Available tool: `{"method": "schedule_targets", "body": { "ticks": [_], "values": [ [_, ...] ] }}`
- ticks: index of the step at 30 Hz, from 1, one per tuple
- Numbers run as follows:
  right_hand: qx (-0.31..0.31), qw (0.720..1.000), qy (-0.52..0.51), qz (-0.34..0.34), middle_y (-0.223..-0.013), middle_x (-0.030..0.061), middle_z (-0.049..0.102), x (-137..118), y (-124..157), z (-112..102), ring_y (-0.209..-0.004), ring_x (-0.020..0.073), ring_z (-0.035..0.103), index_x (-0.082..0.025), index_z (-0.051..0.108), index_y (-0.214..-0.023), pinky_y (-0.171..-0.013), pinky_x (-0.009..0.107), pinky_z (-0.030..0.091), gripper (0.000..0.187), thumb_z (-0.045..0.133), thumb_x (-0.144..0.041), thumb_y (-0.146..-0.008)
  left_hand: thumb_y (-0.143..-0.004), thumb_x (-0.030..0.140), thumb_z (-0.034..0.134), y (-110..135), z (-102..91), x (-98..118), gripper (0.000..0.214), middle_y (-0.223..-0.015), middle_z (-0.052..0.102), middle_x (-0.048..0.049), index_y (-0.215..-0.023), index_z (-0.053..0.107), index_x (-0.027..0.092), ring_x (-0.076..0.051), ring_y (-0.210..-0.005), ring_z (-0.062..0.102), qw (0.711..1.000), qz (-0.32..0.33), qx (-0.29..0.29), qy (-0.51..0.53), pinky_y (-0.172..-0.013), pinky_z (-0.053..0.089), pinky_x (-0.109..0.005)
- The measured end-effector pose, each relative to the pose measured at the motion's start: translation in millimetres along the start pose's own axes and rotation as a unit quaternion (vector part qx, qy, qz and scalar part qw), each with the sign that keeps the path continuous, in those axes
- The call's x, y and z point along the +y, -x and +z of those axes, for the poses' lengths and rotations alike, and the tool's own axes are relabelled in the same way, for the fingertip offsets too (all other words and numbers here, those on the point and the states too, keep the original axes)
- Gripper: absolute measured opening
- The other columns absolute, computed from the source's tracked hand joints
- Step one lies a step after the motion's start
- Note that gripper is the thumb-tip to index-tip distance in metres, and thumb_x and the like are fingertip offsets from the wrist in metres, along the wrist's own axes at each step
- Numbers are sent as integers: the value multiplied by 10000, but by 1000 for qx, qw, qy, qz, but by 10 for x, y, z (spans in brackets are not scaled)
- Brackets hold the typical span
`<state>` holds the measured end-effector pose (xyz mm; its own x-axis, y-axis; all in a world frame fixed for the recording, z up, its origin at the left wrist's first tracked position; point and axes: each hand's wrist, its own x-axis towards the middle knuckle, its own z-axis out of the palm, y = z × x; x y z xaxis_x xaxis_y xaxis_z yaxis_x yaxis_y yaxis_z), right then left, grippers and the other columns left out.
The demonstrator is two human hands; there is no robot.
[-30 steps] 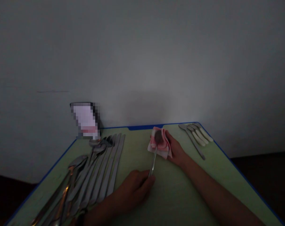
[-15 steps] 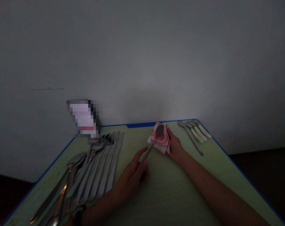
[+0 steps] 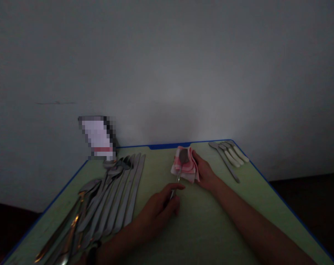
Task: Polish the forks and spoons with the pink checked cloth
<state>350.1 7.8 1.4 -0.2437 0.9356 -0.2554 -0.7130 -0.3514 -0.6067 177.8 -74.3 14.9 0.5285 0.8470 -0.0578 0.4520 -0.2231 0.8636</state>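
Note:
Over the middle of the table, my left hand [image 3: 165, 206] is closed on the handle of a metal spoon [image 3: 183, 156], whose bowl points away from me. The bowl lies against a folded pink and white cloth [image 3: 187, 175]. My right hand [image 3: 204, 169] grips that cloth from its right side, its fingers partly hidden behind the fabric. To the left of my left hand lies a row of metal table knives [image 3: 135, 191] and spoons [image 3: 115, 171]. Right of my right hand rest a long-handled metal spoon [image 3: 224, 162] and several white-handled pieces of cutlery [image 3: 233, 156].
The green table [image 3: 208, 228] has a blue edge and stands against a grey wall [image 3: 169, 73]. A blurred-out upright device [image 3: 96, 136] leans at the back left. Larger spoons, some with gold-coloured handles [image 3: 74, 222], lie at the front left.
My left hand has shifted slightly right and towards me, and the spoon now stands more upright in view. The cloth has opened flatter around the bowl; my right hand has moved little.

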Motion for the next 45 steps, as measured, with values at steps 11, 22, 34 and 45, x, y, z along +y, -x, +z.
{"method": "schedule_targets", "body": {
  "ticks": [11,22,34,45],
  "values": [
    [10,1000,10,10,-710,55,699,5,-3,-11,-818,185,662,-133,649,-848,-799,320,501,346,416,-385,-895,-914,284,367,8,15,6,297,-621,528,57,-1191,445,211,-108,-561,458,1000,4,0,-20,-543,340,-214],
    [-8,1000,7,18,-721,56,699,1,-7,-5,-834,180,661,-127,641,-855,-809,330,501,361,407,-398,-896,-907,288,375,11,-7,24,287,-609,521,63,-1171,460,213,-105,-555,463,999,5,-11,-29,-541,338,-213],
    [-10,999,24,26,-740,51,706,12,-24,-38,-822,177,664,-133,644,-873,-807,322,500,348,434,-410,-880,-898,271,388,10,-9,39,285,-606,527,63,-1164,471,212,-109,-556,474,999,2,-21,-30,-544,339,-214],
    [-14,999,38,30,-754,61,706,24,-35,-68,-831,188,663,-133,649,-886,-804,332,502,355,448,-427,-869,-897,279,393,7,17,2,283,-595,541,59,-1158,479,209,-106,-537,475,999,6,-15,-32,-533,338,-211]
  ]
}}
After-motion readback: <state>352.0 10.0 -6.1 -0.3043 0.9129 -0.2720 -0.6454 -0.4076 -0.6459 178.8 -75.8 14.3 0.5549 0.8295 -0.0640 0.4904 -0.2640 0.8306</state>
